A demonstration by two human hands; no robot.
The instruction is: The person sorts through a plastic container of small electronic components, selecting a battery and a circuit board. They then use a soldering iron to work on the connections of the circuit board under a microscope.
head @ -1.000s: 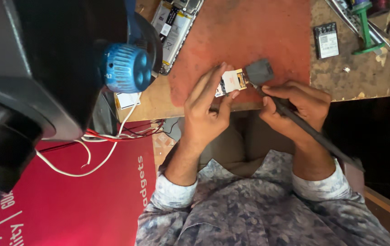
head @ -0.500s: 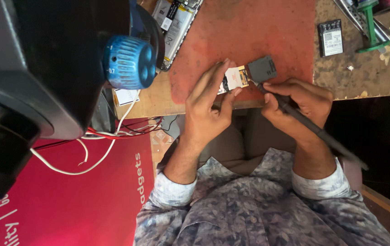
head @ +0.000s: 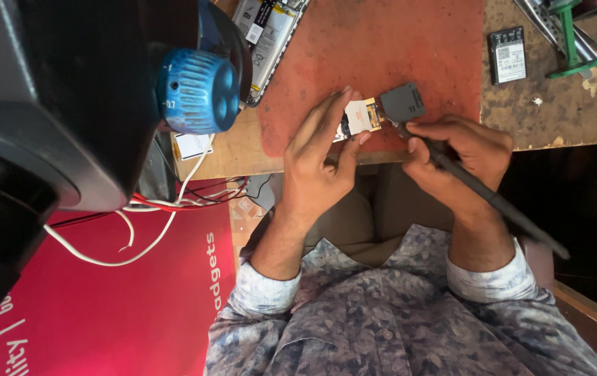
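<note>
Left hand (head: 323, 157) pins small circuit board (head: 361, 116), fingers covering part; right hand (head: 462, 157) grips dark tool (head: 493, 202), its tip hidden beside grey module (head: 402, 102).

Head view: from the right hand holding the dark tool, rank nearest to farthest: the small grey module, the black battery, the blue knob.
From the right hand:
1. Small grey module, at the tool's tip, just above the hand.
2. Black battery, farther up on the worn bench top.
3. Blue knob, far across, beyond the left hand.
</note>
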